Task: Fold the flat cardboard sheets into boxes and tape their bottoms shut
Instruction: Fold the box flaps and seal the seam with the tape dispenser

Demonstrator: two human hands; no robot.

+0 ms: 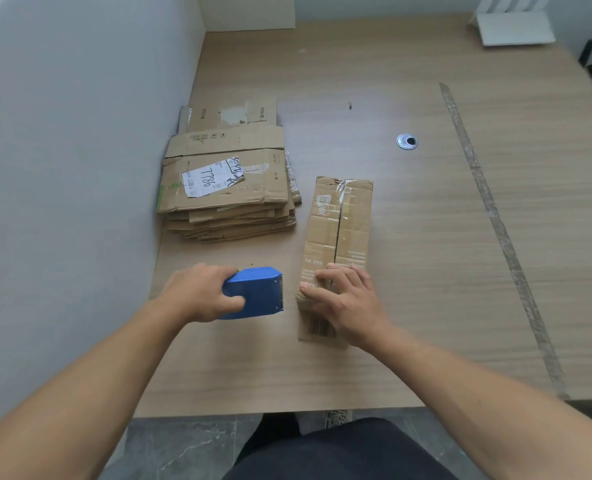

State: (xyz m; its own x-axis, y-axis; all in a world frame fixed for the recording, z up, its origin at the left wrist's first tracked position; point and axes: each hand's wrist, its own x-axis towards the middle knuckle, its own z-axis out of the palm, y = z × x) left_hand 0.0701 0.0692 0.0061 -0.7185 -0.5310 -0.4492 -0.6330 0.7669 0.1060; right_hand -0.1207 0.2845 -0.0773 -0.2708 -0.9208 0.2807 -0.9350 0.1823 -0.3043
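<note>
**Left hand on dispenser, right hand pinning box**

Your left hand (201,294) is wrapped round the blue plastic tape dispenser (258,292), with its toothed edge facing right, toward the box. Your right hand (348,299) lies spread with loose fingers, pressing the near end of the long brown cardboard box (339,226). The box sits on the light wooden table (443,289). Its long axis runs away from you, far end leaning slightly right. A dark seam runs lengthwise along the top, with glossy tape at the far end and a barcode on the near face. The stack of flattened brown cardboard sheets (228,192) lies beyond, to the left.
</note>
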